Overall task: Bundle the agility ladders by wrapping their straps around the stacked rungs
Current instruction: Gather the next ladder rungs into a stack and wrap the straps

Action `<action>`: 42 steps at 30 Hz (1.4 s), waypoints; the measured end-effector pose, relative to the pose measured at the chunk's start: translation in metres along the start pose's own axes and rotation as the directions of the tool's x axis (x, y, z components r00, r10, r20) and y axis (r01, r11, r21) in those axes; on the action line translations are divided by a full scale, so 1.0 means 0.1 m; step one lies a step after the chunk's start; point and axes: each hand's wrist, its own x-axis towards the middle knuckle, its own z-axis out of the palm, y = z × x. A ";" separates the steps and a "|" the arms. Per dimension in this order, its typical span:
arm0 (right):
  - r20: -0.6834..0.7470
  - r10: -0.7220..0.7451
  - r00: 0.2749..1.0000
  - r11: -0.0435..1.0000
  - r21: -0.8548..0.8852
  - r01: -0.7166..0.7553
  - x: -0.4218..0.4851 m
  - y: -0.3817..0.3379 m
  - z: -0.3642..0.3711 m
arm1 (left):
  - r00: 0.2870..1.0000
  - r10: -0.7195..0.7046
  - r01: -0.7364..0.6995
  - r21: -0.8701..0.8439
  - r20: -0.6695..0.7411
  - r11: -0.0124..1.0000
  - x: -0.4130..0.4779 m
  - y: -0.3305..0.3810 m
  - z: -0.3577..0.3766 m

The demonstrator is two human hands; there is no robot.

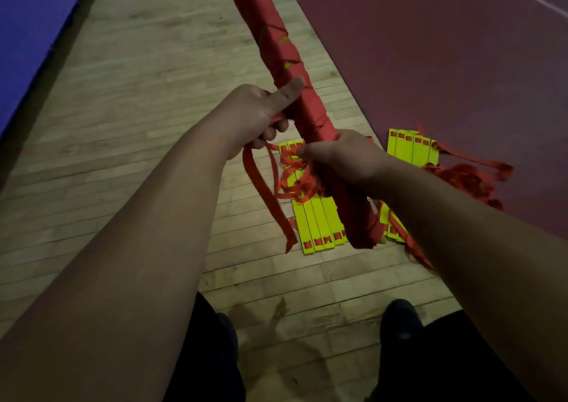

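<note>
Wooden plank floor point(123, 124) runs from near to far through the scene, bordered by a blue mat point(27, 32) on the left and a maroon mat point(430, 63) on the right. One wrapped bundle point(276, 41) is held above the floor, slanting from near right to far centre. Red strap covers its stacked rungs almost completely, with only small patches of yellow showing. The left hand point(252, 118) has its fingers curled round the strap tail point(261, 192), which hangs loose below the hand, and its thumb lies along the bundle. The right hand point(347, 158) grips the bundle nearer its near end, fingers clamped round it. Judged from this, the bundle is at the finishing stage: the winding is done and the loose tail needs to be tucked or tied off. Two ladders on the floor are not yet bundled. The first loose ladder point(316, 223) lies directly below the hands, its yellow rungs side by side and its straps tangled on top. The second loose ladder point(408, 149) lies to the right at the edge of the maroon mat, with its straps point(467, 177) spread out beside it. About one third of the visible work appears complete.
</note>
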 end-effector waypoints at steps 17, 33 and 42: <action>0.307 -0.004 0.952 0.967 0.243 -0.074 -0.04 -0.03 -0.03 | 0.989 0.115 -0.094 -0.205 0.093 0.974 0.02 -0.13 0.04; -0.263 -0.152 0.953 0.906 -0.423 0.028 0.03 0.09 0.00 | 0.999 -0.031 0.031 0.009 0.043 0.999 0.07 -0.19 0.05; -0.335 -0.183 0.924 0.847 -0.532 -0.025 0.04 0.07 0.13 | 0.988 -0.157 0.152 -0.166 -0.015 0.974 0.08 -0.14 0.14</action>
